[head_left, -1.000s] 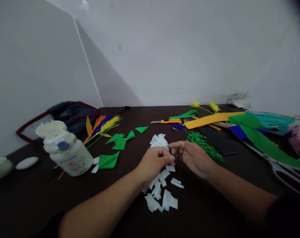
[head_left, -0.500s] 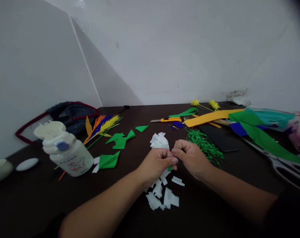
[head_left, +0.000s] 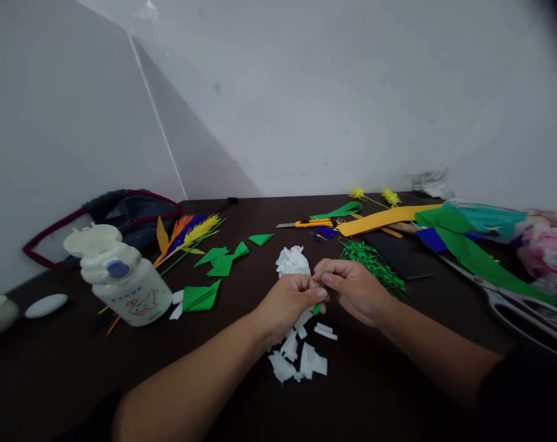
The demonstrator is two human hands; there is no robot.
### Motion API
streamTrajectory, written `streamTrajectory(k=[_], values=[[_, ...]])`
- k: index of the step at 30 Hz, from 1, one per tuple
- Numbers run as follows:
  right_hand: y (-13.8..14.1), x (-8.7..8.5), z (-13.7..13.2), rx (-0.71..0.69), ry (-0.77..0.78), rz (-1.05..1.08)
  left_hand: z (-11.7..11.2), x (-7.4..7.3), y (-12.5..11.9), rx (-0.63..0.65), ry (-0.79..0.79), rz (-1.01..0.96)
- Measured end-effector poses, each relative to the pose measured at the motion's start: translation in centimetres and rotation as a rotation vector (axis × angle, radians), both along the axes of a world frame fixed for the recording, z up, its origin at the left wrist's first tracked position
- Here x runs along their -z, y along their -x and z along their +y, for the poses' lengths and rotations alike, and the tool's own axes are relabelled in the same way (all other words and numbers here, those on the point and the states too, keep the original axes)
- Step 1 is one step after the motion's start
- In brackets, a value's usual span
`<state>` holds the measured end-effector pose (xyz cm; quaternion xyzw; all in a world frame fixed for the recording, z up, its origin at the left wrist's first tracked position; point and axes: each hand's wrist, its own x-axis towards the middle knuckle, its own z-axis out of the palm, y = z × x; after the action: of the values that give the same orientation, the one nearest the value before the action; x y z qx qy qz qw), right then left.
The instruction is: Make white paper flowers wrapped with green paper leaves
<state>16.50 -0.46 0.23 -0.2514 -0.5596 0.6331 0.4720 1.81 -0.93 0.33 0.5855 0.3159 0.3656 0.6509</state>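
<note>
One small green piece (head_left: 317, 309) is pinched between the thumb and forefinger of the left hand (head_left: 287, 307). Its far end is met by the right hand (head_left: 356, 291), whose thumb and forefinger are pressed together on it, though the contact is partly covered. The piece is mostly hidden; by what shows, its long axis is laid roughly near to far, the visible end being pointed toward the wearer and slightly left.

Just beyond the grip, one wad of crumpled white paper (head_left: 293, 261) is seen. On the near side, white scraps (head_left: 282, 367) are scattered, too overlapped to be counted. To the right, one heap of green shreds (head_left: 374, 267) is placed, and farther right one pair of scissors (head_left: 508, 304). Well beyond the grip, one utility knife (head_left: 312, 224) and two yellow tufts (head_left: 390, 197) are found. To the left, one folded green sheet (head_left: 202, 298) is laid, and past it one bottle (head_left: 144, 298) is stood with its lid raised.
</note>
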Motion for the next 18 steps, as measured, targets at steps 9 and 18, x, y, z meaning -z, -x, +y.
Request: streamTrajectory(k=[9, 18], values=[[0.32, 0.5, 0.26, 0.221, -0.072, -0.209, 0.03, -0.04, -0.17, 0.01, 0.016, 0.012], [-0.26, 0.42, 0.41, 0.093, -0.082, -0.087, 0.21, -0.34, -0.12, -0.005, 0.018, 0.026]])
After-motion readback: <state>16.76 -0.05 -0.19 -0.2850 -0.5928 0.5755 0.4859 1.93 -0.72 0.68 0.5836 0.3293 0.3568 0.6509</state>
